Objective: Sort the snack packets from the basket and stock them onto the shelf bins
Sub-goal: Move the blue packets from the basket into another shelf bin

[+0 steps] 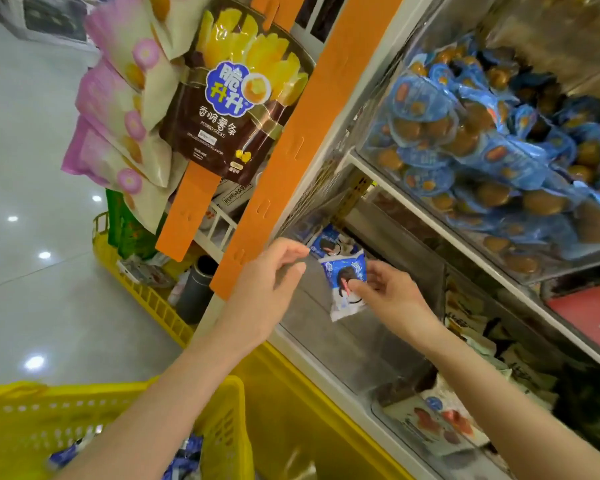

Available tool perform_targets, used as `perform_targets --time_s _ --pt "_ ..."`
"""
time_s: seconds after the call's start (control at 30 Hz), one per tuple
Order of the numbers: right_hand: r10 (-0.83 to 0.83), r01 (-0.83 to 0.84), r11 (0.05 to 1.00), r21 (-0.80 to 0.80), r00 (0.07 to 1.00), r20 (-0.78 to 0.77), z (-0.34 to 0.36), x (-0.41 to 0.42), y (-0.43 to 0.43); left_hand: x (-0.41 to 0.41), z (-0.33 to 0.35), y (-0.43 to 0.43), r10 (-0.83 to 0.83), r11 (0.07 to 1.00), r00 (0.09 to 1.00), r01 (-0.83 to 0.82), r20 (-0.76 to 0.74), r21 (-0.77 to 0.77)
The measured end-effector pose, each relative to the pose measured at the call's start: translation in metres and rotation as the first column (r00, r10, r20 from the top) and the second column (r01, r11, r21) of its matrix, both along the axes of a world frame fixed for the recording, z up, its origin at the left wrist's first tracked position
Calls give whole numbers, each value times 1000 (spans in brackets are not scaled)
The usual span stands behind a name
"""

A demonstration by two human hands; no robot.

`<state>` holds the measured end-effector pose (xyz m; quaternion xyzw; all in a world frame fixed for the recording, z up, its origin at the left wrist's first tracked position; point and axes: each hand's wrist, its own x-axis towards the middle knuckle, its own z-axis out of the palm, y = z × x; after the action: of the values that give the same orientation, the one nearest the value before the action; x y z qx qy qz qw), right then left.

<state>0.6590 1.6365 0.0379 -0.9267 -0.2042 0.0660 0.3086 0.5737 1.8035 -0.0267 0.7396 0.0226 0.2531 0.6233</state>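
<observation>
At centre frame, right hand (pixel 387 297) pinches snack packet (pixel 343 299) near the bin (pixel 326 344) (left hand (pixel 267 275) slack, empty); that thin pinch could drop it outside.

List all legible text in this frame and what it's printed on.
"脆升升": blue logo on the brown potato sticks bag.
"香脆薯条": same bag, under the logo.
"POTATO STICKS": same bag, below that.
Flavour line on the same bag: only "FLAVOR" reads.
Blue-and-white packet and piled blue packets: print too blurred.
Everything else: unreadable.
</observation>
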Motion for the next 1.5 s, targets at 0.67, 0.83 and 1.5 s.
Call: perform_targets --time_s 0.67,0.83,1.5 --pt "-138 135 629 -765 989 61 -47 168 -42 36 -44 2 -148 706 989 91 20 703" --pt "-198 220 768 -602 975 102 -56 158 -42 36 -45 1 -158 720 987 98 25 687" --pt "241 -204 960 -190 949 202 -54 -25 0 -3 -25 17 -147 695 985 164 -85 701"
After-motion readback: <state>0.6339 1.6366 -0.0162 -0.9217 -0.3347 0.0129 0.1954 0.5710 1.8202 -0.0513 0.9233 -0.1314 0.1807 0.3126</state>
